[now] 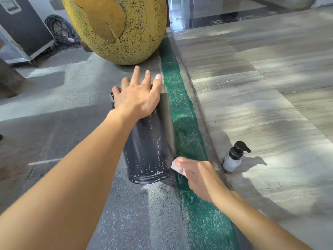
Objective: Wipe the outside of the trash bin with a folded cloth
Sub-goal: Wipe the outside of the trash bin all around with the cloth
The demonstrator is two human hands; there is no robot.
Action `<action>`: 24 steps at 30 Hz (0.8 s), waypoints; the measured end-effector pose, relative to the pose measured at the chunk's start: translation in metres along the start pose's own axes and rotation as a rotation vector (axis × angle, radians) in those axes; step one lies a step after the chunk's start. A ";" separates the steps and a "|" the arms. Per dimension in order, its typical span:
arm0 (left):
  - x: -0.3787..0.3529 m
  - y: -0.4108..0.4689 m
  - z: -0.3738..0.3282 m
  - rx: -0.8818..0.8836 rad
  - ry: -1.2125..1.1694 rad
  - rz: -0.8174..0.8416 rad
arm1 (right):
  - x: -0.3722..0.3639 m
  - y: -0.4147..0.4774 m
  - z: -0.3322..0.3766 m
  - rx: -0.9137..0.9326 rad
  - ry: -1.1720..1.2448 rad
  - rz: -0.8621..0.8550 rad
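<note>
The left forearm is reaching in from the lower left corner, nearest the camera, and the left hand (137, 100) is lying flat over the top of the trash bin (149, 141), probably to keep it from tipping or turning while it is rubbed. Its fingers (135, 73) are spreading wide and nearly straight, pressing on the rim rather than closing around anything. The bin is standing upright on the grey concrete floor (72, 112), just beside the green painted strip (182, 112) that runs along the stone step (252, 105); pale streaks of suds are clinging to its dark wall and base. The right hand (200, 175) is coming in low at the bin's lower right side, its fingers (182, 160) curling loosely over a folded cloth (175, 166) and pressing it against the wall. A pump bottle (234, 157) is standing on the step's edge, within easy reach.
</note>
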State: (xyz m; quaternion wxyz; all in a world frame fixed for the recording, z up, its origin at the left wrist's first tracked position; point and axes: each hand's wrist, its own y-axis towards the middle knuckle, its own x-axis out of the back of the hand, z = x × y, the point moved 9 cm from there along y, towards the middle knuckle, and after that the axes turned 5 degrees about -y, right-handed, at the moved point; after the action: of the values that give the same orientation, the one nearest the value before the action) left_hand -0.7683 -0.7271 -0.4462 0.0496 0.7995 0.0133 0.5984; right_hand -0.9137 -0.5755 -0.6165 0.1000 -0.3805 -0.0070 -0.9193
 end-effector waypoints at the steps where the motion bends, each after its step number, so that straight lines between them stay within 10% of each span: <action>1: 0.000 -0.002 0.003 0.004 -0.001 0.003 | -0.009 -0.011 -0.002 0.021 -0.080 0.041; 5: -0.001 -0.011 0.009 0.006 -0.022 0.026 | -0.012 -0.024 -0.013 -0.025 -0.081 0.039; 14: -0.002 -0.029 0.005 -0.038 -0.209 0.095 | 0.111 0.038 0.100 0.169 0.013 -0.642; 20: 0.012 -0.041 0.007 -0.147 -0.544 0.084 | 0.109 0.060 0.115 0.172 -0.001 -0.685; 24: 0.011 -0.048 0.023 -0.469 -0.326 -0.003 | 0.115 0.068 0.110 0.207 -0.008 -0.648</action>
State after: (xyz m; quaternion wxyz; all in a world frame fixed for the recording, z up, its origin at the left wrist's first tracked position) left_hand -0.7414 -0.6794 -0.4465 0.2355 0.8519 -0.1327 0.4486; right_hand -0.9037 -0.6534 -0.4618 -0.1592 -0.3498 -0.2215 -0.8962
